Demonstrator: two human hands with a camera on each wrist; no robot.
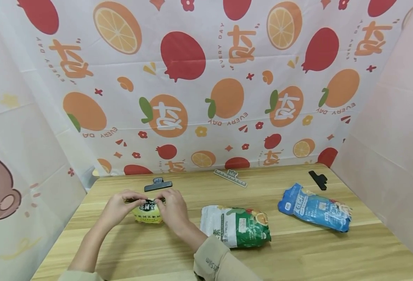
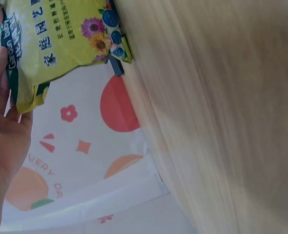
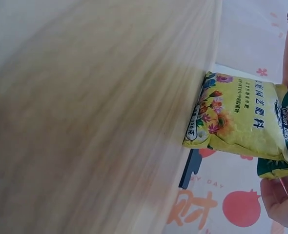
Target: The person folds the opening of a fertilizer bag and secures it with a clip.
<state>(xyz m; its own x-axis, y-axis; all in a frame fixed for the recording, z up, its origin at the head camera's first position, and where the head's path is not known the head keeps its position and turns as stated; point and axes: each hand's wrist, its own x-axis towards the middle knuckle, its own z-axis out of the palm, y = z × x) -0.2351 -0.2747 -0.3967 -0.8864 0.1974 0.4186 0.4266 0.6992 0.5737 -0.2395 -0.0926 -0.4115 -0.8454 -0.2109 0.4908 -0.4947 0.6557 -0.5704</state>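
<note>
A small yellow fertilizer bag [image 1: 148,217] with a dark green top stands upright near the left end of the table. My left hand [image 1: 120,207] pinches one top corner, and my right hand [image 1: 173,209] pinches the other. In the left wrist view, the bag [image 2: 61,41] shows printed flowers low on its front, with the fingers of my left hand [image 2: 7,131] behind its top edge. From the right wrist, the folded-over top of the bag [image 3: 236,114] appears between the thumb and fingers of my right hand [image 3: 285,200]. Just behind the bag lies a dark sealing clip [image 1: 158,185].
Right of my hands lies a green and white bag [image 1: 238,227], close to my right forearm. Farther right is a blue bag [image 1: 315,209]. A pale clip with a piano-key pattern [image 1: 230,178] and a black clip [image 1: 318,180] lie toward the back. A printed cloth [image 1: 199,148] hangs behind the table.
</note>
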